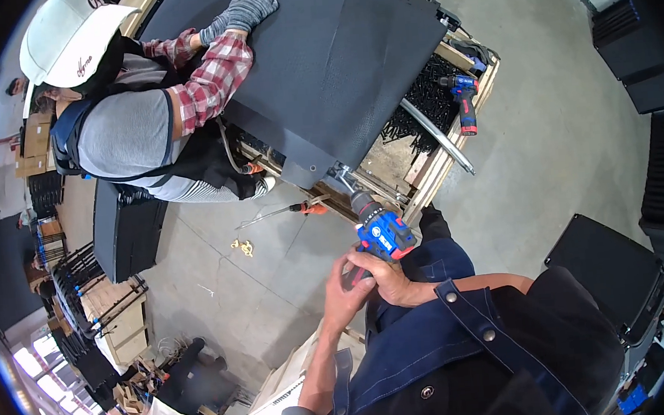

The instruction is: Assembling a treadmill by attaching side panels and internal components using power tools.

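A blue and black cordless drill [385,233] with red parts is in both my hands, its chuck pointing away from me. My right hand [391,281] is closed round its handle. My left hand [342,291] is closed at the lower end of the handle, near a red part; the fingers partly hide it. Just beyond the chuck is a metal bracket [339,173] at the near corner of a large dark panel [305,61]. Whether the drill's tip touches the bracket I cannot tell. The panel lies across a wooden crate [426,208].
A co-worker in a white cap leans over the panel, striped gloves [243,13] on it. In the crate lie black fasteners [429,102], a metal tube [437,137] and a second drill [464,103]. An orange-handled tool [310,208] hangs by the crate. Black panels [606,268] stand right.
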Action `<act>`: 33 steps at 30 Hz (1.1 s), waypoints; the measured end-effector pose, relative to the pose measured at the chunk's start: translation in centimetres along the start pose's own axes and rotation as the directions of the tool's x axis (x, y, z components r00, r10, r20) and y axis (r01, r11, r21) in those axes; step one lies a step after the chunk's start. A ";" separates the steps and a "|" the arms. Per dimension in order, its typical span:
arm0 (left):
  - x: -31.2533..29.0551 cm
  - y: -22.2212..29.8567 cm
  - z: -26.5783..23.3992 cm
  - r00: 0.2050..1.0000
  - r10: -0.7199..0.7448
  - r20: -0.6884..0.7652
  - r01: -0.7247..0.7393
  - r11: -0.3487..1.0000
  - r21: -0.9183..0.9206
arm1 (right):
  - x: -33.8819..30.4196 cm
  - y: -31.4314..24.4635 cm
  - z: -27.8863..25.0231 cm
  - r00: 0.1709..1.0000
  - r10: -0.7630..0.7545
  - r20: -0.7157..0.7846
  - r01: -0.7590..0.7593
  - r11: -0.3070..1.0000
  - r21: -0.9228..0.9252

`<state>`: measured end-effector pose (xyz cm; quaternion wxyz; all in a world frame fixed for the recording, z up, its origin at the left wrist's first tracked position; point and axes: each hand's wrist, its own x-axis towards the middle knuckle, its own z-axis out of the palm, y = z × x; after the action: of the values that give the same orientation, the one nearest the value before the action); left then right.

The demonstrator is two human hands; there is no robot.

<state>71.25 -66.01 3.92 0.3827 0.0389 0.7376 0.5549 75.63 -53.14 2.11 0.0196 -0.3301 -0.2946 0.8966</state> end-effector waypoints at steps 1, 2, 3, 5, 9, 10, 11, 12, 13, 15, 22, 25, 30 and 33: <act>0.3 -1.4 0.3 0.996 0.092 -0.011 -0.093 0.993 -0.066 | 0.7 0.6 -0.6 1.000 0.007 0.000 -0.007 1.000 -0.004; 0.8 -2.3 0.6 0.999 0.040 0.013 -0.038 0.992 -0.120 | 1.0 1.3 -2.0 0.999 0.012 0.036 -0.009 0.997 -0.080; 1.3 -3.8 0.5 0.999 0.043 0.010 -0.042 0.992 -0.119 | 1.8 1.7 -2.5 0.996 0.017 0.088 -0.003 0.988 -0.156; 1.9 -6.3 0.9 0.989 0.150 -0.013 -0.150 0.980 -0.129 | 1.5 0.9 -1.7 0.996 -0.051 0.072 0.060 0.991 -0.122; 3.0 -7.4 1.8 0.987 0.161 -0.018 -0.162 0.971 -0.174 | 2.6 1.8 -3.0 0.985 -0.146 0.089 0.164 0.955 -0.246; 3.0 -7.3 1.7 0.985 0.174 -0.016 -0.174 0.970 -0.169 | 2.6 1.9 -3.2 0.986 -0.148 0.083 0.166 0.938 -0.303; 2.7 -7.2 1.6 0.986 0.158 -0.047 -0.164 0.971 -0.176 | 2.4 2.4 -3.1 0.983 -0.158 0.089 0.178 0.937 -0.300; 2.4 -7.3 1.8 0.988 0.136 -0.078 -0.149 0.971 -0.189 | 1.7 2.6 -2.4 0.985 -0.161 0.064 0.172 0.952 -0.254; 1.9 -5.9 1.7 0.988 0.139 -0.071 -0.150 0.970 -0.190 | 1.1 2.2 -1.6 0.986 -0.162 0.034 0.166 0.964 -0.207; -0.1 -2.9 0.4 0.997 0.076 -0.008 -0.076 0.963 -0.260 | 0.3 1.6 -0.8 0.989 -0.136 0.059 0.141 0.985 -0.099; 0.9 -5.9 1.7 0.995 0.069 -0.076 -0.079 0.986 -0.149 | 1.8 2.2 -3.1 0.989 -0.125 0.073 0.135 0.979 -0.155; -0.4 -4.9 1.3 0.994 0.077 -0.075 -0.093 0.964 -0.249 | -0.3 2.5 -0.8 0.976 -0.207 0.065 0.208 0.978 -0.006; -0.3 -2.7 3.5 0.980 -0.054 -0.193 0.032 0.993 -0.112 | 1.4 2.0 -3.8 0.993 -0.067 0.102 0.064 0.998 0.027; -0.4 -1.5 3.7 0.991 -0.048 -0.122 0.044 0.998 -0.034 | 1.6 -0.3 -3.2 0.998 -0.007 0.066 0.009 0.999 -0.039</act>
<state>74.34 -63.81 2.49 0.3499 -0.0181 0.7516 0.5589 76.29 -50.90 -0.59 0.0069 -0.2995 -0.3142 0.9009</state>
